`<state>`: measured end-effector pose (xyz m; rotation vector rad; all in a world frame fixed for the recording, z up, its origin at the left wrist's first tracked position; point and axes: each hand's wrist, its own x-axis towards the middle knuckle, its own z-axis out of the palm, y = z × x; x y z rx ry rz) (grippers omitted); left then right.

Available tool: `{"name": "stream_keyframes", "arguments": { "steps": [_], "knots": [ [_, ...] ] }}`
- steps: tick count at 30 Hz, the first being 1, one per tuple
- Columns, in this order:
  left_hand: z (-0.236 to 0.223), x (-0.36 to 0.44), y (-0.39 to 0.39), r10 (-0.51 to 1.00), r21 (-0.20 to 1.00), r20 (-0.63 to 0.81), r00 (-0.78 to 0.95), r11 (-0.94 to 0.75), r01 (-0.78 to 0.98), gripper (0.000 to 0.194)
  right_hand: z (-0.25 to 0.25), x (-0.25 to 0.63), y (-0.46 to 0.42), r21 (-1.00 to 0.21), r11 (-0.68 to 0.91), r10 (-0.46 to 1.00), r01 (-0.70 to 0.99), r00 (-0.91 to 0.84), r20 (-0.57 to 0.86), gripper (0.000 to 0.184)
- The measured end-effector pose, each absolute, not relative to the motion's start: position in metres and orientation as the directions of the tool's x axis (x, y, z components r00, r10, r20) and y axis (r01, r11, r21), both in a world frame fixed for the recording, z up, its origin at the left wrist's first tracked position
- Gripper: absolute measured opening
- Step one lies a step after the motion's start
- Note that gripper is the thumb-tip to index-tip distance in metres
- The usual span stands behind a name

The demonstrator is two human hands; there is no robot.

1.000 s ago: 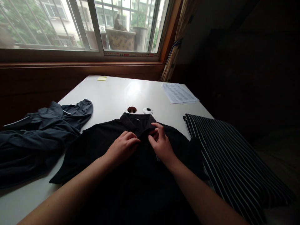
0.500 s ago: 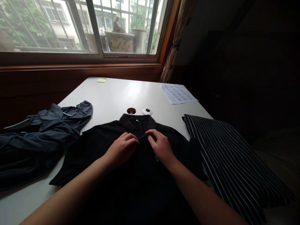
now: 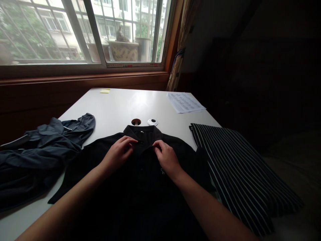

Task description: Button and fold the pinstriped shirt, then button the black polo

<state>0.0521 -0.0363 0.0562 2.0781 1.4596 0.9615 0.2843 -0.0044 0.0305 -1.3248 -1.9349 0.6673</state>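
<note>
A black polo shirt (image 3: 142,187) lies front up before me, its collar (image 3: 157,133) toward the window and a small pale logo on the chest. My left hand (image 3: 119,150) is at the left side of the neck opening, fingertips closed on the cloth by the collar's edge. Between the thumb and fingers of my right hand (image 3: 167,156) is the edge of the shirt's front opening, just below the right collar point. The neck opening is spread a little between both hands. The shirt's lower part is lost in shadow.
A crumpled dark blue garment (image 3: 50,144) lies left on the white table (image 3: 115,107). A folded black-and-white striped garment (image 3: 238,160) lies right. Farther back are a cable hole (image 3: 136,122), a white ring cover (image 3: 152,122), printed sheets (image 3: 185,102) and a yellow sticky note (image 3: 104,90).
My left hand has moved left, away from my right hand, to the left collar side. The neck opening is wider. My right hand still pinches the cloth. The view has shifted slightly.
</note>
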Motion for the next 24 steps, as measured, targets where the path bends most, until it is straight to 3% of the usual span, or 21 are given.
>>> {"name": "stream_keyframes", "arguments": {
  "steps": [2, 5, 8, 11, 17, 24],
  "knots": [
    [0.064, 0.051, -0.031, 0.909, 0.619, 0.341, 0.239, -0.408, 0.671, 0.025, 0.031, 0.284, -0.004, -0.724, 0.350, 0.936, 0.595, -0.253, 0.245, 0.013],
    [0.072, 0.055, -0.018, 0.863, 0.420, 0.372, 0.340, -0.484, 0.768, 0.023, 0.030, 0.284, -0.004, -0.710, 0.357, 0.933, 0.607, -0.263, 0.245, 0.012],
    [0.071, 0.062, -0.001, 0.842, 0.217, 0.303, 0.447, -0.517, 0.828, 0.029, 0.031, 0.285, -0.005, -0.706, 0.366, 0.930, 0.606, -0.266, 0.254, 0.013],
    [0.066, 0.067, 0.014, 0.854, 0.142, 0.235, 0.464, -0.502, 0.853, 0.025, 0.031, 0.285, -0.005, -0.711, 0.374, 0.927, 0.596, -0.270, 0.262, 0.014],
    [0.056, 0.058, 0.031, 0.880, 0.225, 0.207, 0.427, -0.467, 0.855, 0.012, 0.033, 0.286, -0.006, -0.719, 0.400, 0.915, 0.568, -0.289, 0.281, 0.017],
    [0.060, 0.057, 0.028, 0.896, 0.498, 0.159, 0.415, -0.436, 0.750, 0.017, 0.032, 0.286, -0.005, -0.739, 0.429, 0.902, 0.520, -0.292, 0.318, 0.019]
  ]
}}
